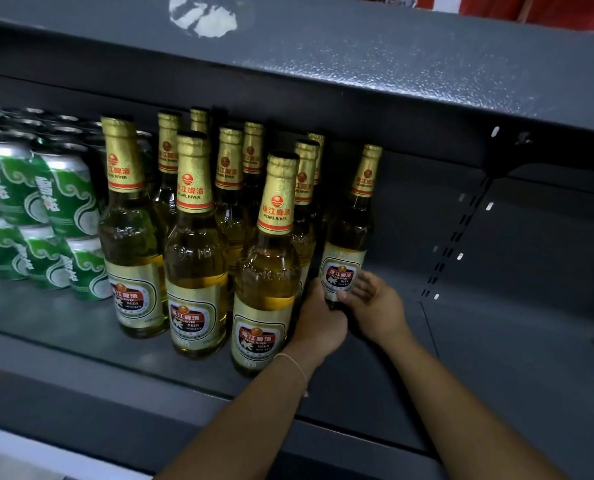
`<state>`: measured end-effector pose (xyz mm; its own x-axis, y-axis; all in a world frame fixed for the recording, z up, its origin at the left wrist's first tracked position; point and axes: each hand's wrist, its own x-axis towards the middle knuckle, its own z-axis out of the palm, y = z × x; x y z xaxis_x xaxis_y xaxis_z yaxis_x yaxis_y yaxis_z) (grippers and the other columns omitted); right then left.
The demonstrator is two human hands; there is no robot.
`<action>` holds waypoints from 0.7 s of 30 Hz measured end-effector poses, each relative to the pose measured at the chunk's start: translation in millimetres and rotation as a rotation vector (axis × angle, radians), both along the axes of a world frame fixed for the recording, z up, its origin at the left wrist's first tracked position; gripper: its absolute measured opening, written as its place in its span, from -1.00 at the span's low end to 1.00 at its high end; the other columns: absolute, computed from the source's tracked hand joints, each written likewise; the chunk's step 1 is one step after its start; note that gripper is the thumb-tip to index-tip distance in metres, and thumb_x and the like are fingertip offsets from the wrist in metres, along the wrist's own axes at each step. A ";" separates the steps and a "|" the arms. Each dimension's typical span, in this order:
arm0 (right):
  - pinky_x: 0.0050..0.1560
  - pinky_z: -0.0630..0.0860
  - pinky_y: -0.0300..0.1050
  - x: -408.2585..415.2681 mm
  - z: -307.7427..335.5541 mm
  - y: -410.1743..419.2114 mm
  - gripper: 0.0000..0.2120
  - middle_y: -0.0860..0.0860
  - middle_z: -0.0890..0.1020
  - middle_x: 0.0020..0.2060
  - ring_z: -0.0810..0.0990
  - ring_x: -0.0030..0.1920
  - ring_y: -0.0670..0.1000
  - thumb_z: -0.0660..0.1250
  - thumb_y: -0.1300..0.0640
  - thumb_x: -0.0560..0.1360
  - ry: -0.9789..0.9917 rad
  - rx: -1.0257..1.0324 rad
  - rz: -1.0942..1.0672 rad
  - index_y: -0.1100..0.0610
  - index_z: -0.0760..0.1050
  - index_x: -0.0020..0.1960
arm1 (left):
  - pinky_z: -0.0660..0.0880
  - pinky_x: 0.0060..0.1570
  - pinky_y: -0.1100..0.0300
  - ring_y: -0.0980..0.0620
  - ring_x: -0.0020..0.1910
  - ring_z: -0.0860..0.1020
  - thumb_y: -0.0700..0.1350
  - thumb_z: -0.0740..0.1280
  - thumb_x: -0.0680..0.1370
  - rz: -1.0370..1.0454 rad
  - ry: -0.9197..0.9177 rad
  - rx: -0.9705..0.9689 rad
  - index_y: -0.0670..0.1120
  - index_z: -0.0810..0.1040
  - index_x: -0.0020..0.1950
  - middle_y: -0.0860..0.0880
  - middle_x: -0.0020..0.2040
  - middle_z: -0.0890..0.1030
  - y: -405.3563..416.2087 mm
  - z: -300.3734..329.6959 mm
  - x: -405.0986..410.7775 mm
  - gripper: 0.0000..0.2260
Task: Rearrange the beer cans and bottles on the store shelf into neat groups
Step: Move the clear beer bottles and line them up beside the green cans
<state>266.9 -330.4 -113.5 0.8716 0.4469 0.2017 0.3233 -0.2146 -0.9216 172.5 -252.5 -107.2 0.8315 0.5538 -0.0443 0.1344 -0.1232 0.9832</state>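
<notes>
Currently: rightmost bottle is being gripped low by left hand and right hand | glass judged heavy, slippery, fragile | base being favoured.

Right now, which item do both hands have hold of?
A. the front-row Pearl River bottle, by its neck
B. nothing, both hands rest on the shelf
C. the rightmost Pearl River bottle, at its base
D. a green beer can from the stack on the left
C: the left hand and right hand wrap the base of the rightmost Pearl River bottle, standing on the shelf.
</notes>
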 end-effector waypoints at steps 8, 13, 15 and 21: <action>-0.05 0.49 -0.52 -0.8 -1.5 0.1 -0.57 -0.01 0.60 0.04 0.58 -0.03 -0.23 0.44 0.40 0.45 -0.026 -0.015 -0.035 0.31 0.47 0.29 | 0.27 0.43 0.00 0.00 0.40 0.34 -0.19 0.17 0.39 -0.021 0.023 0.000 0.13 0.26 0.46 0.03 0.39 0.43 0.5 -0.5 -0.2 -0.37; 0.02 0.50 -0.49 -0.3 -2.2 1.0 -0.55 0.06 0.63 0.12 0.60 0.10 -0.08 0.45 0.38 0.45 -0.032 -0.018 -0.036 0.28 0.47 0.31 | 0.22 0.47 -0.03 -0.01 0.46 0.26 -0.17 0.15 0.37 -0.018 0.043 0.017 0.10 0.16 0.52 0.03 0.45 0.36 -0.7 0.6 -2.0 -0.30; 0.05 0.50 -0.49 -0.4 -2.6 0.4 -0.55 0.10 0.63 0.16 0.60 0.13 -0.07 0.44 0.38 0.46 -0.033 -0.022 -0.026 0.28 0.46 0.32 | 0.22 0.46 0.04 0.07 0.41 0.29 -0.22 0.16 0.42 -0.029 0.035 0.026 0.07 0.20 0.50 0.09 0.38 0.38 -2.2 4.1 -4.6 -0.36; 0.05 0.48 -0.50 -0.9 0.2 -0.7 -0.55 0.11 0.61 0.20 0.58 0.15 -0.07 0.42 0.37 0.48 -0.042 -0.033 -0.001 0.29 0.43 0.34 | 0.18 0.48 -0.01 -0.03 0.49 0.22 -0.22 0.17 0.39 -0.042 0.068 0.047 0.04 0.12 0.55 -0.02 0.49 0.30 -1.2 2.3 -5.7 -0.29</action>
<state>266.0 -331.1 -113.3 0.8631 0.4531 0.2231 0.3613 -0.2453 -0.8996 166.8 -253.8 -104.9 0.8499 0.5213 -0.0764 0.1944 -0.1755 0.9651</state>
